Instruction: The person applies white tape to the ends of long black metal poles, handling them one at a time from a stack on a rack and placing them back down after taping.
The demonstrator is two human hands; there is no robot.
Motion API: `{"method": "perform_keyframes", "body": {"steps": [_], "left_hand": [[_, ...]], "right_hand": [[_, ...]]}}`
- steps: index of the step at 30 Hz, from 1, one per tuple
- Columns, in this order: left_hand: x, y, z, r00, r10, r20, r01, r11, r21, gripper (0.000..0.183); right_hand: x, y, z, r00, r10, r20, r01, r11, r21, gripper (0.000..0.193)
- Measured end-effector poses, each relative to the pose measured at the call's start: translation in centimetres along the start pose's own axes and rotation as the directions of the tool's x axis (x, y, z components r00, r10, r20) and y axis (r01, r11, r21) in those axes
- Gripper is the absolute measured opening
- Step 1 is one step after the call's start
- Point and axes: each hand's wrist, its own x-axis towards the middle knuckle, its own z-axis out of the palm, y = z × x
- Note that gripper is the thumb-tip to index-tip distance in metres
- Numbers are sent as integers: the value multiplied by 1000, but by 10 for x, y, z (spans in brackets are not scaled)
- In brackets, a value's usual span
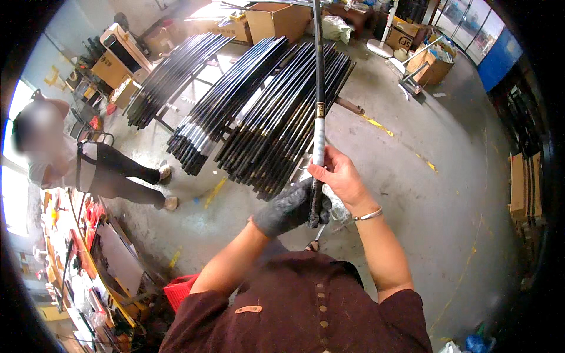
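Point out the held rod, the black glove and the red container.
Held rod (319,128), head view: on its white section.
Black glove (283,210), head view: on its back.
Red container (179,291), head view: on its side wall.

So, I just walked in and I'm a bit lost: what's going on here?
A person in brown holds a long dark rod. Their gloved left hand is around its black lower end, and their bare right hand pinches it near the bottom of its white section. Beyond, three groups of dark rods lie side by side. Another person stands off to the left.
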Motion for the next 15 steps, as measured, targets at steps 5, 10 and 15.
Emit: {"method": "perform_keyframes", "body": {"steps": [5,10,15], "left_hand": [[-3,52,-21,990,30,-141,-3,983,184,34],[-22,119,-67,985,-34,-167,77,964,255,37],[-29,155,-101,979,-98,-180,129,977,169,29]], "right_hand": [[11,4,29,947,-187,-259,128,965,-231,26],[1,4,92,958,-15,-286,-154,815,-559,18],[47,24,151,937,-171,-306,-116,674,-730,18]]}}
